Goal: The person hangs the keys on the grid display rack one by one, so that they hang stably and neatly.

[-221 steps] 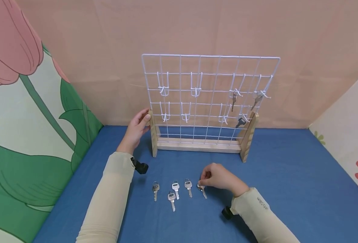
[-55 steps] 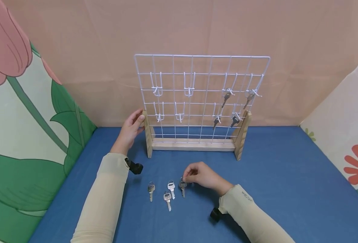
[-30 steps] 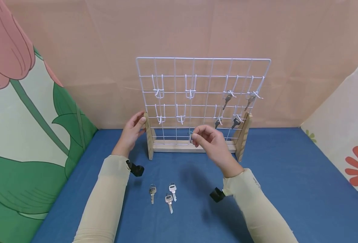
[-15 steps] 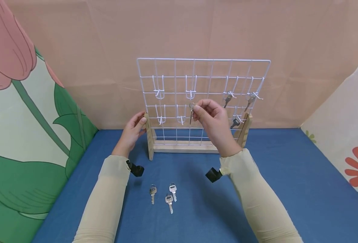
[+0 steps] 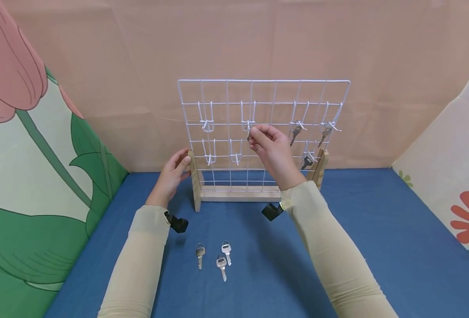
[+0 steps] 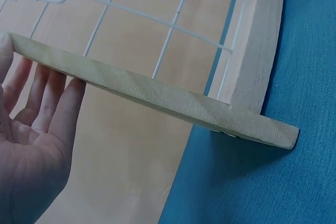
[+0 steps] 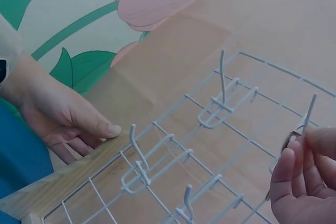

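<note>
In the head view, the right sleeve is angled in from five o'clock; a key is pinched by thumb and fingers of the right hand, at its ten o'clock, beside an upper hook. A wooden post is gripped by the left hand, with the key toward two o'clock.

Cream sleeves, black wrist cameras

Soft, even light; below my right hand a blurry shadow stretches over the table, and my wrist views look dimmer than the head view
</note>
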Motion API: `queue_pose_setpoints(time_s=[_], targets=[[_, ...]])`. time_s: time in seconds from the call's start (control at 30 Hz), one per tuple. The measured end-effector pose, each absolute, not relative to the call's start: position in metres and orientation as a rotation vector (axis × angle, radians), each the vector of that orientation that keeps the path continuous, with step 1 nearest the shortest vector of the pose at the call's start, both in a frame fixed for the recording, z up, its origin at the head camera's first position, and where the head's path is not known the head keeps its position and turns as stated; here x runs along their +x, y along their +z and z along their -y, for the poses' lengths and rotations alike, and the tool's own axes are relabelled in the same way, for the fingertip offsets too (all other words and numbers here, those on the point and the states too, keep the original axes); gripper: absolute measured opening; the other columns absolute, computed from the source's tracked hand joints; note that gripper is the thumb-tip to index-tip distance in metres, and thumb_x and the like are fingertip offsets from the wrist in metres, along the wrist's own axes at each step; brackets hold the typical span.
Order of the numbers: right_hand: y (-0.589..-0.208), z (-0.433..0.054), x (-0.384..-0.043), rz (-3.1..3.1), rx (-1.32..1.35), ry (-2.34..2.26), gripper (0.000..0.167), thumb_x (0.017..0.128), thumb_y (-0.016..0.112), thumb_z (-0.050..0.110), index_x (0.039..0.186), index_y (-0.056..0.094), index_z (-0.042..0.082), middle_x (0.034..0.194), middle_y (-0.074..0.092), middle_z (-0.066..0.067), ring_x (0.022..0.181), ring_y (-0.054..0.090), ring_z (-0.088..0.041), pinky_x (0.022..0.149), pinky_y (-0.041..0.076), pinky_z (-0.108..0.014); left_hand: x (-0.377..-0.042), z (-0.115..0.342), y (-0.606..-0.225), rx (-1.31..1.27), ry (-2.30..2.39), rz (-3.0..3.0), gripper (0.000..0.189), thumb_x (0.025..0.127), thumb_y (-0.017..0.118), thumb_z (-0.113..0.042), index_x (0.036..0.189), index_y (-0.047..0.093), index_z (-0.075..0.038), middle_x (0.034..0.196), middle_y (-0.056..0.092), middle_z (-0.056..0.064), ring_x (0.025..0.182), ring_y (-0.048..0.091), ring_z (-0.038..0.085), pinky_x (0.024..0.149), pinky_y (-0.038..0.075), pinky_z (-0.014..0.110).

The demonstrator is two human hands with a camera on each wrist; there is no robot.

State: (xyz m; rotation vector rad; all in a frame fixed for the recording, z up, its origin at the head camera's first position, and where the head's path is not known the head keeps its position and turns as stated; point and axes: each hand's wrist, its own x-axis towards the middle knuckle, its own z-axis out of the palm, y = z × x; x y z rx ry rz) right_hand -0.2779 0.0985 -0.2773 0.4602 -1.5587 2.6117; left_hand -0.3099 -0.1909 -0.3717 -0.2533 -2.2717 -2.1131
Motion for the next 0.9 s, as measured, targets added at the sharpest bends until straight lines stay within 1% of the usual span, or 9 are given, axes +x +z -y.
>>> queue_pose_setpoints(time_s=[0.17,0.3,0.43,0.53,0.67,0.7,0.8,0.9], targets=[[-0.276,-0.097,-0.282,1.627,0.408,2.572,0.003,0.099,0.065,0.003,0.101,0.065,0.001,0.093,0.066,-0.011,0.082,0.063,-0.018,0.077,0.058,-0.023,-0.31,0.19,-0.372,-0.245,-2.118,2.268,0.056,0.108,0.048,-0.03,0.159,0.032,-0.01,0.157,0.036,0.017,0.143,0.037,0.033,0.115,0.035,0.055],[-0.275,-0.095,-0.281,1.698,0.373,2.518,0.004,0.099,0.066,0.008,0.101,0.065,0.004,0.095,0.067,-0.009,0.082,0.064,-0.019,0.078,0.058,-0.024,-0.31,0.189,-0.372,-0.253,-2.126,2.244,0.056,0.109,0.047,-0.028,0.159,0.031,-0.009,0.158,0.035,0.018,0.143,0.036,0.033,0.115,0.035,0.055],[-0.279,-0.095,-0.271,1.738,0.352,2.474,0.008,0.1,0.066,0.012,0.099,0.063,0.005,0.093,0.064,-0.008,0.08,0.06,-0.018,0.076,0.056,-0.024,-0.31,0.189,-0.372,-0.244,-2.115,2.252,0.057,0.108,0.048,-0.03,0.159,0.032,-0.01,0.158,0.035,0.016,0.143,0.036,0.032,0.114,0.035,0.055],[-0.287,-0.095,-0.257,1.819,0.41,2.413,0.01,0.102,0.063,0.015,0.099,0.063,0.005,0.091,0.062,-0.009,0.079,0.058,-0.018,0.074,0.054,-0.026,-0.31,0.191,-0.371,-0.25,-2.108,2.247,0.057,0.108,0.048,-0.031,0.159,0.032,-0.01,0.158,0.036,0.016,0.143,0.037,0.032,0.114,0.035,0.056],[-0.31,-0.1,-0.236,2.02,0.54,2.268,0.014,0.104,0.061,0.018,0.099,0.064,0.005,0.088,0.062,-0.009,0.079,0.059,-0.021,0.074,0.056,-0.027,-0.311,0.19,-0.371,-0.263,-2.116,2.237,0.056,0.108,0.049,-0.029,0.158,0.033,-0.01,0.156,0.037,0.017,0.142,0.039,0.032,0.114,0.036,0.056],[-0.318,-0.102,-0.232,2.079,0.563,2.227,0.015,0.104,0.061,0.018,0.099,0.064,0.005,0.087,0.062,-0.01,0.08,0.06,-0.026,0.074,0.056,-0.027,-0.311,0.189,-0.372,-0.262,-2.12,2.238,0.056,0.108,0.049,-0.029,0.158,0.033,-0.01,0.156,0.037,0.017,0.142,0.039,0.033,0.114,0.036,0.056],[-0.345,-0.105,-0.222,2.25,0.644,2.097,0.017,0.103,0.062,0.019,0.099,0.066,0.003,0.084,0.063,-0.009,0.079,0.061,-0.026,0.074,0.056,-0.028,-0.311,0.187,-0.375,-0.245,-2.133,2.242,0.056,0.108,0.05,-0.028,0.158,0.034,-0.01,0.155,0.038,0.016,0.14,0.04,0.032,0.113,0.037,0.055],[-0.37,-0.102,-0.22,2.372,0.763,2.016,0.015,0.102,0.064,0.015,0.1,0.068,0.002,0.085,0.064,-0.01,0.077,0.06,-0.027,0.072,0.056,-0.033,-0.311,0.192,-0.374,-0.232,-2.118,2.242,0.056,0.108,0.05,-0.03,0.158,0.034,-0.01,0.155,0.038,0.016,0.141,0.04,0.033,0.113,0.038,0.055]])
